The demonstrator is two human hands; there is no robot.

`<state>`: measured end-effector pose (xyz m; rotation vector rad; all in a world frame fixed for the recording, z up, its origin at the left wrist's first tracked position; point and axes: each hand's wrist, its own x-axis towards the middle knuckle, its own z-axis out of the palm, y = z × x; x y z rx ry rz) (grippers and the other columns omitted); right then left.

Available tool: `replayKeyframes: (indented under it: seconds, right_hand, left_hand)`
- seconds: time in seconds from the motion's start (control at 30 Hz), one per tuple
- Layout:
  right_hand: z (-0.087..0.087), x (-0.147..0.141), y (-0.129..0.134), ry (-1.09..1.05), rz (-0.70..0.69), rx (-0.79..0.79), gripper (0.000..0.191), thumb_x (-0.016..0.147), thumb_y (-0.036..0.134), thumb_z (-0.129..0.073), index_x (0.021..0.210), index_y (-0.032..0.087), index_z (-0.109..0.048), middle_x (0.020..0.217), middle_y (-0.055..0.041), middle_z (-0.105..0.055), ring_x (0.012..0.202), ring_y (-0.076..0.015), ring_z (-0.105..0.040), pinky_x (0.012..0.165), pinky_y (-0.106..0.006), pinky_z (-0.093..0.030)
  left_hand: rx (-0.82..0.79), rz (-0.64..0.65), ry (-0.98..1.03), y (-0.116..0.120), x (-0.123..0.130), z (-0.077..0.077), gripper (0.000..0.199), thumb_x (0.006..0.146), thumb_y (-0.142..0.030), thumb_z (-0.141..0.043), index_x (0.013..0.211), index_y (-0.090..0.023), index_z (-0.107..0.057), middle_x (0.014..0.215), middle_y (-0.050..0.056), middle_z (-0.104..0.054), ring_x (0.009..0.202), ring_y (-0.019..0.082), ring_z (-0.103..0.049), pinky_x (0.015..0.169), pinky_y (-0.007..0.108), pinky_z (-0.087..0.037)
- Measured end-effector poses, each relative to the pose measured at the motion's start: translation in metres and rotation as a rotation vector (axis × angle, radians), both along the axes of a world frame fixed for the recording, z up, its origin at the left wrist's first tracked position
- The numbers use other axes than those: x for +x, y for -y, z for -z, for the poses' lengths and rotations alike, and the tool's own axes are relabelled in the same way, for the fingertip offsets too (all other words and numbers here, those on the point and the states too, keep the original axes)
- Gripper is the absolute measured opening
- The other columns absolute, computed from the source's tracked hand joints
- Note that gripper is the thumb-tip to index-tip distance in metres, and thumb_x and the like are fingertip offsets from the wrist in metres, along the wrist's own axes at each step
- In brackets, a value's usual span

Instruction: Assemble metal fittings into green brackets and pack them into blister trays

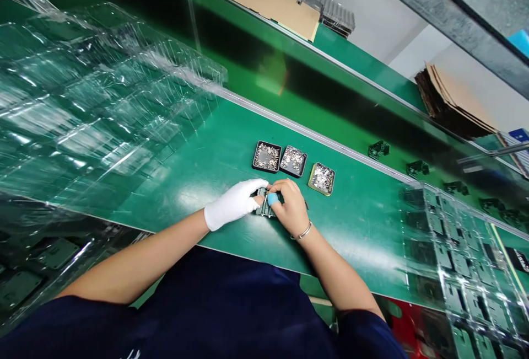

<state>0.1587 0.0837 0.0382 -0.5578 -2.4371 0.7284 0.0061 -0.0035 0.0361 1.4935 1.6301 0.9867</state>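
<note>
A small dark green moulded part [265, 209] with ridges and metal-coloured bits lies between my hands, low over the green bench. My left hand [231, 203], in a white glove with bare fingertips showing, grips its left side. Bent over the part from the right is my right hand [292, 208], ungloved, with a blue wrap on the thumb and a bracelet at the wrist. Its thumb and fingers are drawn together at the part; whatever they pinch is hidden. Just beyond stand three small square trays of shiny metal pieces: left [266, 156], middle [293, 161] and right [322, 178].
Clear plastic blister trays [95, 100] cover the bench's left side. More blister trays [454, 248] at right hold green parts. Behind a metal rail [289, 126], several dark green assemblies [378, 150] sit on a green belt [330, 111]. Cardboard sheets [454, 100] are stacked beyond.
</note>
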Motion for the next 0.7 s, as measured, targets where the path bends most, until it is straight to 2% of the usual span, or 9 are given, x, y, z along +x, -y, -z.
replayKeyframes:
  seconds: [0.1,0.17,0.27,0.37,0.47,0.57,0.63,0.7]
  right_hand:
    - [-0.002,-0.001,0.001,0.019,0.001,-0.058,0.011,0.08,0.012,-0.048,0.082,0.022,-0.052,0.088,-0.006,-0.061,0.086,-0.0201,-0.056,0.08,-0.036,-0.045]
    - [-0.001,-0.001,0.001,-0.01,-0.007,-0.162,0.009,0.08,0.013,-0.049,0.081,0.022,-0.052,0.09,-0.0056,-0.06,0.089,-0.0199,-0.057,0.082,-0.036,-0.045]
    - [0.004,-0.001,0.0,-0.103,-0.005,-0.483,0.008,0.08,0.02,-0.052,0.088,0.022,-0.052,0.094,-0.0045,-0.061,0.091,-0.0183,-0.058,0.084,-0.035,-0.046]
    - [0.01,0.0,-0.001,-0.158,0.028,-0.788,0.015,0.079,0.026,-0.054,0.093,0.022,-0.051,0.093,-0.0028,-0.06,0.087,-0.0165,-0.059,0.083,-0.033,-0.048]
    - [0.013,-0.002,0.0,-0.178,0.034,-0.838,0.015,0.075,0.024,-0.055,0.09,0.022,-0.051,0.09,-0.0011,-0.059,0.087,-0.0156,-0.058,0.084,-0.031,-0.047]
    - [0.013,-0.004,-0.002,-0.174,0.01,-0.852,0.018,0.072,0.025,-0.058,0.089,0.022,-0.052,0.09,-0.0007,-0.059,0.087,-0.0157,-0.057,0.085,-0.031,-0.046]
    - [0.014,-0.002,-0.007,-0.186,0.034,-0.893,0.021,0.075,0.031,-0.059,0.092,0.022,-0.053,0.094,-0.0022,-0.061,0.09,-0.0168,-0.059,0.089,-0.033,-0.046]
    - [0.013,0.005,-0.013,-0.228,0.09,-0.922,0.024,0.081,0.04,-0.053,0.098,0.022,-0.052,0.103,-0.0053,-0.062,0.099,-0.0188,-0.059,0.093,-0.037,-0.045]
  left_hand:
    - [0.006,-0.023,0.017,-0.003,0.001,0.0,0.023,0.081,-0.029,-0.043,0.096,-0.018,-0.057,0.1,0.005,-0.066,0.093,0.021,-0.061,0.083,0.031,-0.047]
    - [-0.007,-0.057,0.046,-0.005,0.003,0.0,0.022,0.084,-0.034,-0.042,0.088,-0.019,-0.057,0.093,0.003,-0.065,0.088,0.021,-0.06,0.079,0.031,-0.047]
    - [-0.059,-0.102,0.087,-0.007,0.006,0.0,0.024,0.086,-0.038,-0.04,0.082,-0.019,-0.054,0.082,0.001,-0.062,0.078,0.018,-0.058,0.072,0.03,-0.047]
    - [-0.067,-0.156,0.047,-0.007,0.011,0.0,0.017,0.084,-0.033,-0.043,0.09,-0.019,-0.052,0.086,0.001,-0.062,0.079,0.018,-0.058,0.071,0.03,-0.047]
    - [0.017,-0.222,-0.201,-0.008,0.017,-0.002,0.018,0.079,-0.024,-0.047,0.095,-0.018,-0.052,0.092,0.006,-0.062,0.087,0.022,-0.059,0.08,0.036,-0.048]
    - [0.137,-0.229,-0.44,-0.008,0.02,-0.004,0.018,0.077,-0.019,-0.048,0.094,-0.016,-0.054,0.093,0.01,-0.062,0.095,0.028,-0.058,0.09,0.045,-0.045]
    - [0.178,-0.245,-0.394,-0.007,0.015,-0.006,0.022,0.077,-0.02,-0.049,0.098,-0.016,-0.054,0.099,0.012,-0.062,0.1,0.028,-0.059,0.093,0.045,-0.044]
    - [0.183,-0.308,-0.216,-0.005,0.004,-0.007,0.027,0.079,-0.024,-0.048,0.104,-0.017,-0.051,0.106,0.011,-0.062,0.103,0.025,-0.059,0.094,0.042,-0.045]
